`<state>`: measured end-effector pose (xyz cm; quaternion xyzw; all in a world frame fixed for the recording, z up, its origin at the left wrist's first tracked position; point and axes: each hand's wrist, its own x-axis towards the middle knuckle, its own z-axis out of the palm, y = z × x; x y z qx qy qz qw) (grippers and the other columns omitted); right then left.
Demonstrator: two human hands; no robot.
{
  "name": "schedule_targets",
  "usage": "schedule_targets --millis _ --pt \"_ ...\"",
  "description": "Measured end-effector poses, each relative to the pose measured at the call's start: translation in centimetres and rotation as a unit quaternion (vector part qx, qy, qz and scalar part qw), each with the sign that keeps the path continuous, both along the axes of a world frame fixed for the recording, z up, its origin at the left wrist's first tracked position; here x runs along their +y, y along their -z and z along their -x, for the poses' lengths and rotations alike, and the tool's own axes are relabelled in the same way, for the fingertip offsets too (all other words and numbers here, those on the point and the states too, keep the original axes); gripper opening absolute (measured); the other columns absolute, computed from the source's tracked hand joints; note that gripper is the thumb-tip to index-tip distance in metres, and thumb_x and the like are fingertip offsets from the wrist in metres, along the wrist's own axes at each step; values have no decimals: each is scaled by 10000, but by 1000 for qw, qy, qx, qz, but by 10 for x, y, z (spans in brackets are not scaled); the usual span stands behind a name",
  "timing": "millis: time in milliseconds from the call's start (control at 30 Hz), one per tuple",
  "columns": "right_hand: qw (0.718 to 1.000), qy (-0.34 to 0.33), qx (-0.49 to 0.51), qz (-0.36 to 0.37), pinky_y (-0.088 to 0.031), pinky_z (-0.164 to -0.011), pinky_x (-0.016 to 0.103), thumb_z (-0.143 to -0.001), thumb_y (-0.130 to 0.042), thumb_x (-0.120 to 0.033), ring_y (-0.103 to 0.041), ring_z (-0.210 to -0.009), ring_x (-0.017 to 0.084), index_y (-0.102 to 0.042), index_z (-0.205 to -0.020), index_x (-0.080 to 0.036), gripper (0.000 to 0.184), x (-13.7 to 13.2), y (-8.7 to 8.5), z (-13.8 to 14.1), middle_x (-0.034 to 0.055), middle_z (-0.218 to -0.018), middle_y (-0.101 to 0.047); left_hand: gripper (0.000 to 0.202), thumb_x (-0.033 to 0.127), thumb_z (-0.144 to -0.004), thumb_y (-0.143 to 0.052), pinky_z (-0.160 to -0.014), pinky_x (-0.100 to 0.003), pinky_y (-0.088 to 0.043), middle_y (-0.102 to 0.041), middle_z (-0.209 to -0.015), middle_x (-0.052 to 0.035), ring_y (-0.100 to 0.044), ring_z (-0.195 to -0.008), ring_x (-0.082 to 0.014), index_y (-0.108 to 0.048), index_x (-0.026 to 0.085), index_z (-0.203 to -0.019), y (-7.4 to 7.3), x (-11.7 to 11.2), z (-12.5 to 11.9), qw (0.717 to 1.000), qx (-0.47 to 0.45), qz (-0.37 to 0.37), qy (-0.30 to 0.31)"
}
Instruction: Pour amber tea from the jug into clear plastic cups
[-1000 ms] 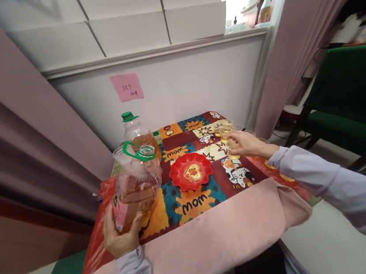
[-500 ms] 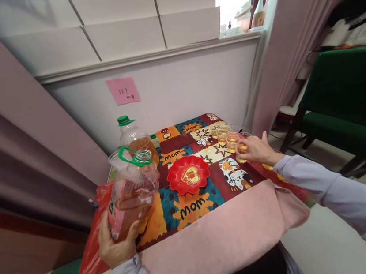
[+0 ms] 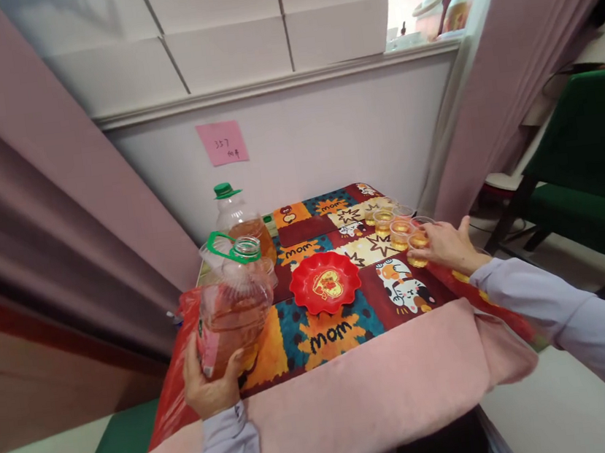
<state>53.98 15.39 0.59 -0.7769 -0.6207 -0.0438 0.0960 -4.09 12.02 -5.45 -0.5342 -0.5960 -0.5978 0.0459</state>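
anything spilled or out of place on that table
No spill shows. The front jug, in the left hand, is uncapped, unlike the back jug with its green cap. The pink cloth looks bunched at its right corner.

Bottle (image 3: 239,311), left — smooth clear plastic. Cups (image 3: 383,224), right — shiny clear plastic. Dish (image 3: 303,285), mid-frame: glossy, looks plastic. Cloth (image 3: 375,372), bottom centre: matt, soft-looking. Note (image 3: 222,143), upper left: matt paper.

Pink note (image 3: 222,144) on wall (image 3: 325,139), upper left of centre: handwritten 357, small characters under it, can't make them out. Mat (image 3: 369,281), centre: three black words on orange bursts (image 3: 328,320), WOW or MOM, can't tell which. Jug (image 3: 239,319), left of centre: pink label (image 3: 209,350), print illegible
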Motion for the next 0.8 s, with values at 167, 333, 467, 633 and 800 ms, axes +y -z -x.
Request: schedule_targets --millis 167,333,467,633,800 --pt "998 -22 -41 -45 -225 -1159 882 -945 -626 -679 -689 -1204 454 -743 -1209 -148 604 -2 -6 1 250 -1239 -793 951 681 -770 -853 -1234 -521 -500 -711 -1491 -216 -684 -1386 -381 -647 140 -1525 8 -1 4 1000 20 -1 -6" --pt "972 -140 5 -189 -417 -1155 672 -1021 -611 -609 -727 -1157 389 -758 -1235 -159 520 3 -38 58 220 -1221 -805 899 644 -797 -854 -1227 -515 -511 -713 -1495 -192 -689 -1384 -366 -640 180 -1536 13 -3 4 1000 26 -8 -13" --pt "917 -304 187 -179 -583 -934 388 -1055 -661 -445 -776 -1012 252 -803 -1115 -234 260 24 -49 151 101 -1118 -826 926 674 -781 -859 -1213 -527 -520 -720 -1482 -200 -693 -1374 -378 -643 176 -1532 17 -3 6 999 29 -13 -14" --pt "900 -385 186 -81 -579 -907 311 -1069 -670 -298 -766 -1005 205 -812 -1193 -237 199 66 -43 262 85 -1190 -790 936 671 -788 -861 -1204 -515 -528 -712 -1501 -183 -688 -1385 -364 -613 206 -1562 22 -3 13 999 48 -7 -3" --pt "907 -403 118 23 -586 -997 340 -1110 -554 -266 -747 -1196 250 -721 -1430 -233 362 98 -42 324 131 -1493 -692 936 611 -818 -870 -1203 -497 -538 -690 -1538 -177 -671 -1418 -357 -565 225 -1614 27 -4 18 997 78 -9 7"
